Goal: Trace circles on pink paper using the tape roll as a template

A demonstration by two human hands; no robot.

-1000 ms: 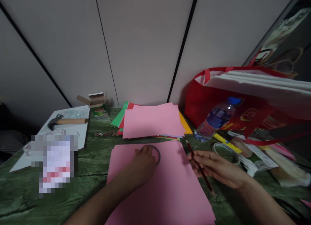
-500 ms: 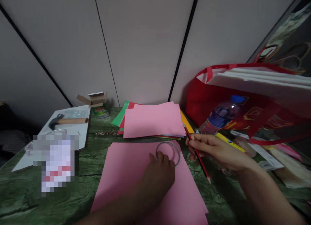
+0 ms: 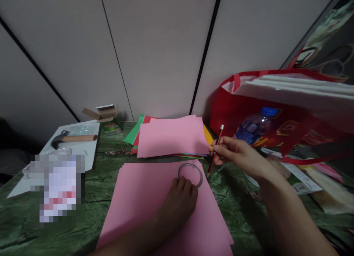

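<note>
Pink paper sheets (image 3: 143, 197) lie stacked in front of me. On the upper right part of the stack rests a thin grey ring (image 3: 201, 172). My left hand (image 3: 181, 200) is closed at the ring's lower left edge, its curled fingertips touching ring and paper. Just right of the stack, above the table, my right hand (image 3: 235, 154) grips a red and black pencil (image 3: 217, 147) between thumb and fingers. The pencil stands tilted, its silver end up and its lower end down by the paper's right edge.
Behind lies a second pink paper pile (image 3: 171, 136) over coloured sheets. Leftward are a hammer (image 3: 80, 138) on a white board, an opened small box (image 3: 110, 125) and a blurred-out item (image 3: 59, 189). A red bag (image 3: 224, 112) and a bottle (image 3: 253, 125) stand to the right.
The pencil has turned in my right hand from slanting down to the right to slanting down to the left. My left hand stays at the ring. The view has shifted slightly.
</note>
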